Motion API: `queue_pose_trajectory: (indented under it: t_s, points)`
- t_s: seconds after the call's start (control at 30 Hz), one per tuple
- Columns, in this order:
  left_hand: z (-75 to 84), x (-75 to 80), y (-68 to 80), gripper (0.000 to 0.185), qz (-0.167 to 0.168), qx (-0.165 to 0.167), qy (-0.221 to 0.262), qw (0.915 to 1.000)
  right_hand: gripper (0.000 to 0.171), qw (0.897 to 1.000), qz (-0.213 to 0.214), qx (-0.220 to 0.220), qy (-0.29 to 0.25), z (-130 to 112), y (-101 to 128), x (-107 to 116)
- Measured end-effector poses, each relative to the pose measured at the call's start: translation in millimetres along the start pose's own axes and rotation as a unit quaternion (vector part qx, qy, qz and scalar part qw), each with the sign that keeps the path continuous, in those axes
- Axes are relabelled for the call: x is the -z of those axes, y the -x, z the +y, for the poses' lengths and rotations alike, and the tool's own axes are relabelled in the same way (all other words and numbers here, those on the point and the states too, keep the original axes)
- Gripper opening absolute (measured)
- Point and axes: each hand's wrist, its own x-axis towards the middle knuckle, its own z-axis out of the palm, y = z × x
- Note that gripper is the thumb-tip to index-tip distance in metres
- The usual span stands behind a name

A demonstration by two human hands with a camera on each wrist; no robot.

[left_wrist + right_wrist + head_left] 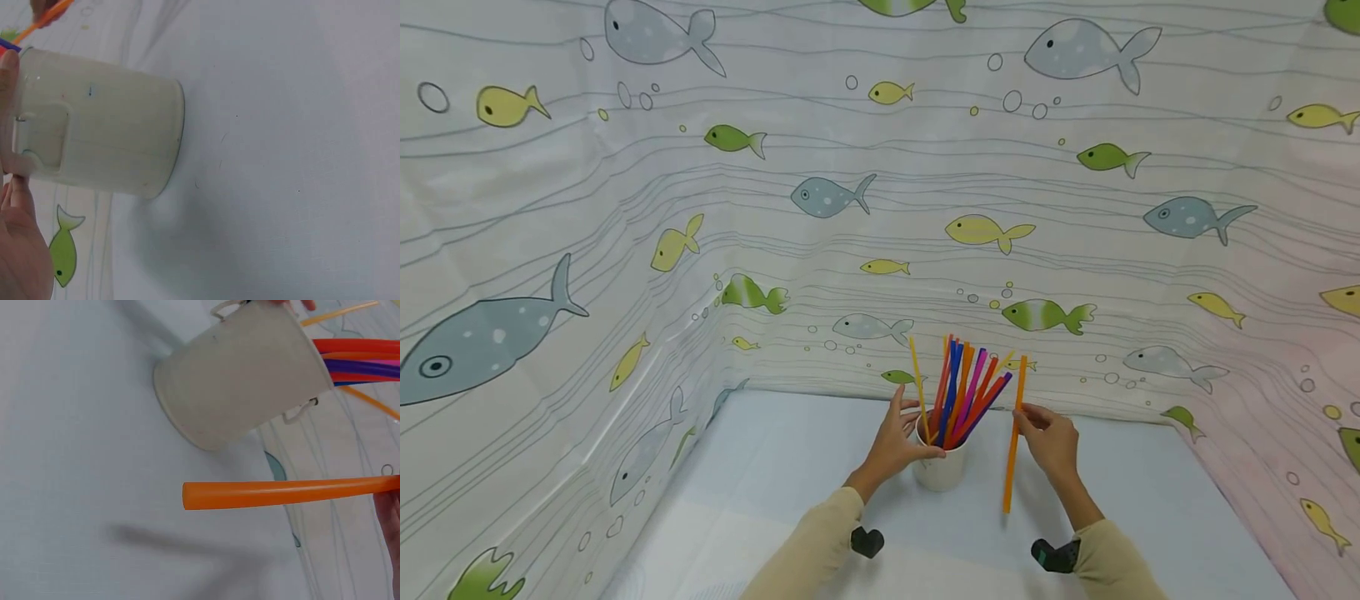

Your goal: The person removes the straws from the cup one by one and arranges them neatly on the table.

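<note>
Overall, the work surface is a pale blue table enclosed on the left, far and right sides by a fish-printed curtain. Nothing lies between the two hands except the white cup, which stands upright at the middle of the table toward the far edge, holding a fan of coloured straws in red, blue, orange, pink, purple and yellow.

The left hand reaches in from the near left, forearm in a beige sleeve, fingers and thumb curled against the cup's left side and rim; the left wrist view shows a finger pressed on the cup wall. The right hand sits just right of the cup, fingertips pinched together on a single orange straw.

That straw is held near its upper end, roughly upright, outside the cup, its lower end close above the table. It is plain, straight and uniformly orange.
</note>
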Motion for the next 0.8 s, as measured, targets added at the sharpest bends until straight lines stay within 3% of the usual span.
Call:
queue_pose_trajectory:
  t_s: [0.3, 0.8]
  points:
    - [-2.2, -0.3, -1.2, 0.123, 0.003, 0.0, -0.003, 1.0, 0.033, 0.997, -0.051, -0.061, -0.008, 21, 12, -12]
    - [-0.8, 0.2, -0.5, 0.123, -0.001, 0.005, -0.008, 1.0, 0.03, 0.992, -0.088, -0.088, 0.009, 45, 27, -22]
